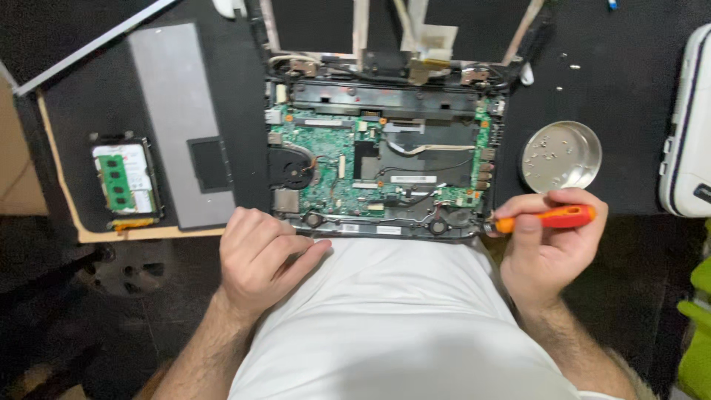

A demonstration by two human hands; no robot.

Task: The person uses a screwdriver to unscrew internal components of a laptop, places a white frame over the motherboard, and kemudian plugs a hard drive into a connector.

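An opened laptop base (pixel 385 155) lies in front of me with its green circuit board and a round black fan exposed. My right hand (pixel 544 248) grips an orange-handled screwdriver (pixel 552 218), its tip at the base's near right corner. My left hand (pixel 259 255) rests with curled fingers against the near left edge of the base and holds nothing that I can see. My white shirt fills the lower middle of the view.
A round metal dish (pixel 561 155) with several small screws sits right of the laptop. A grey palm-rest cover (pixel 181 126) lies to the left, next to a hard drive with a green memory stick (pixel 126 181) on it. A white case (pixel 689 126) stands at the right edge.
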